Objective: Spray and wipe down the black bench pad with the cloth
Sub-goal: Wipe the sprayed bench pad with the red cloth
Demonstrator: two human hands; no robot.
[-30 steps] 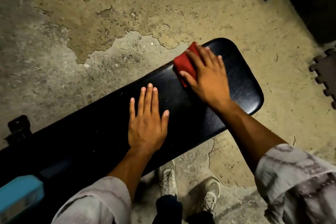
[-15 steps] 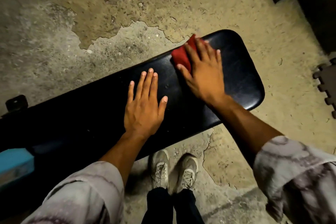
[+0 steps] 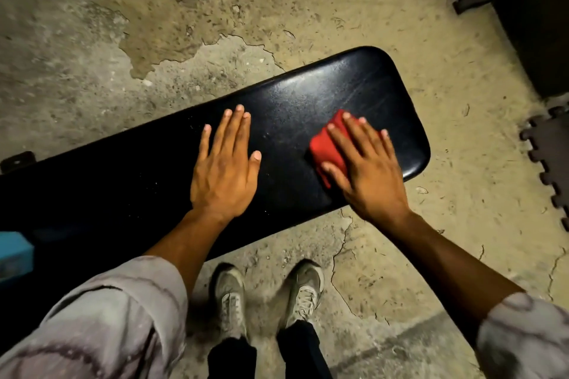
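The black bench pad (image 3: 308, 95) runs diagonally from lower left to its rounded end at the right. A folded red cloth (image 3: 328, 148) lies on the pad near that end. My right hand (image 3: 368, 169) presses flat on the cloth, fingers spread over it, covering its right part. Further left, my left hand (image 3: 224, 169) rests palm down on the pad with fingers apart, holding nothing. The pad's far right surface shines with wet streaks.
A blue object (image 3: 12, 255) sits at the left edge on the bench. Cracked concrete floor (image 3: 215, 9) surrounds the bench. Dark interlocking foam mats (image 3: 548, 144) lie at the right and upper right. My two shoes (image 3: 231, 295) stand just below the pad.
My right hand has slid the red cloth from the pad's far edge towards the near edge. The left hand stays flat in place. The view has shifted a little.
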